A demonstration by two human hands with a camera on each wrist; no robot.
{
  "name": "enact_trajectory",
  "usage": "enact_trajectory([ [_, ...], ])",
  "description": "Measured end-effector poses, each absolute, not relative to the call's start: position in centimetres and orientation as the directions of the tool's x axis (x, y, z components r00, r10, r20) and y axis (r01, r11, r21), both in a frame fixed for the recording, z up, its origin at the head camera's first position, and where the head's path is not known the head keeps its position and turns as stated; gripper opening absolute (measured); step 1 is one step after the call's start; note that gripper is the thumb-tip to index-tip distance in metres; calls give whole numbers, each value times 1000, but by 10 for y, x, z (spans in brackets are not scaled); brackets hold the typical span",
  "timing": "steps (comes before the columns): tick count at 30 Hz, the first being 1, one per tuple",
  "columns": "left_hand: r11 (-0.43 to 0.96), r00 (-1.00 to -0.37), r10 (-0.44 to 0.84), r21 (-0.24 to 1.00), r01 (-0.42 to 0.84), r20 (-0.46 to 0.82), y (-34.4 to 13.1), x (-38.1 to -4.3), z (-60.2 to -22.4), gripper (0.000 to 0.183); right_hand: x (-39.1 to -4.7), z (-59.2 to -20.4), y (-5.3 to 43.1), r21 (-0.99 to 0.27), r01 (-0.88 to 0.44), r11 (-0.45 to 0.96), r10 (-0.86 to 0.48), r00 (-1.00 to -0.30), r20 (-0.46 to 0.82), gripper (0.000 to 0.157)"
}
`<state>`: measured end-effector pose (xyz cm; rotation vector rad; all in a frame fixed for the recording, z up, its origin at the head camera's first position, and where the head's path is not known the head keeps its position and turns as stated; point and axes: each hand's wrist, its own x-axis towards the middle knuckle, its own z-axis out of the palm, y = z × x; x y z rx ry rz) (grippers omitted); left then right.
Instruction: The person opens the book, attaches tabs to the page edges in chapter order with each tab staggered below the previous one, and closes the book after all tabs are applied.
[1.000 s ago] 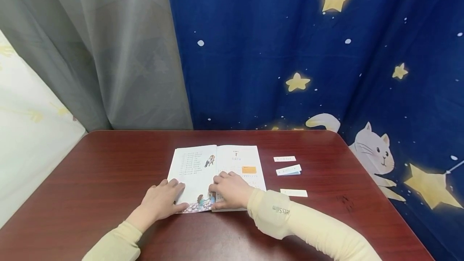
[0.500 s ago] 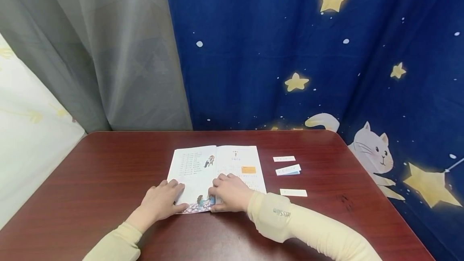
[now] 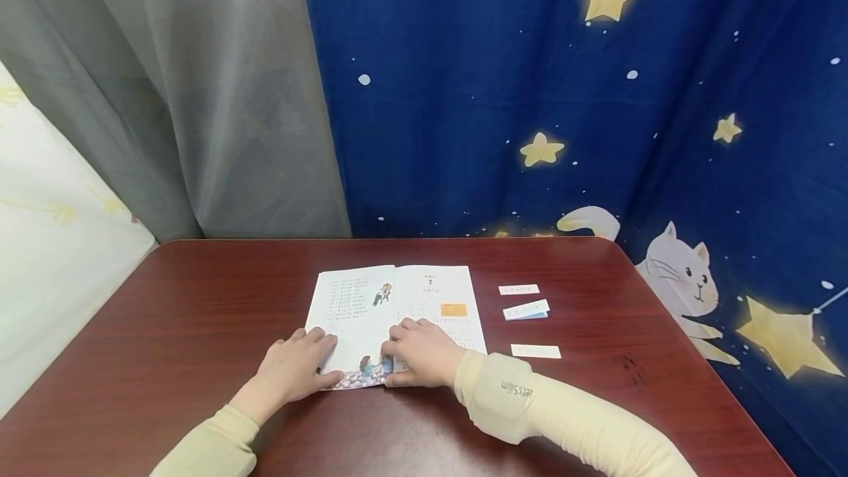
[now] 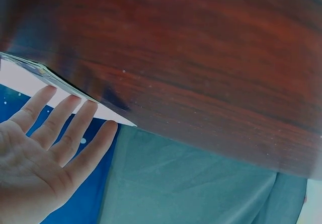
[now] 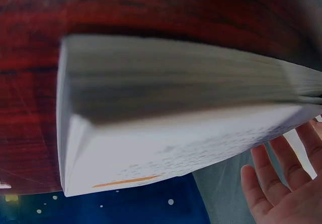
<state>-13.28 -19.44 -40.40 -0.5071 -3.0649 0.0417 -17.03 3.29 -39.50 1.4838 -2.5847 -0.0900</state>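
Observation:
A thick book (image 3: 354, 337) lies spread on the table, its left page showing lines of print and a small drawing of a seated figure. My left hand (image 3: 291, 365) rests on that page's outer lower corner, thumb along the near edge. Over the lower part of the right page, close to the spine, lies my right hand (image 3: 424, 355). In the left wrist view the fingers of the left hand (image 4: 55, 158) extend loosely at the edge of the book (image 4: 25, 75). The right wrist view shows the page block of the book (image 5: 166, 138) side-on, with the right hand (image 5: 287, 178) at its far end, fingers extended.
To the right of the book, three paper strips lie on the dark red table (image 3: 199, 315): a far strip (image 3: 519, 289), a folded strip (image 3: 525, 310) with blue underneath, and a near strip (image 3: 535, 351). Grey and blue star curtains (image 3: 464, 94) hang behind the table.
My right thumb has shifted slightly toward the near edge of the book. The left hand, the book and the strips stay in place.

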Motion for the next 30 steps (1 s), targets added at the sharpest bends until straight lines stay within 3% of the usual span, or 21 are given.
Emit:
enact_trajectory([
  [15, 939, -939, 339, -70, 336, 48, -193, -139, -401, 52, -174, -396, 54, 73, -878, 473, -880, -467, 86, 47],
  [24, 919, -889, 393, -105, 379, 236, -178, -148, -390, 41, -179, -393, 82, 52, -861, 506, -861, -502, 76, 44],
  [30, 897, -852, 440, -103, 429, 284, -154, -159, -369, 45, -190, -384, 110, 24, -813, 582, -812, -579, 66, 42],
])
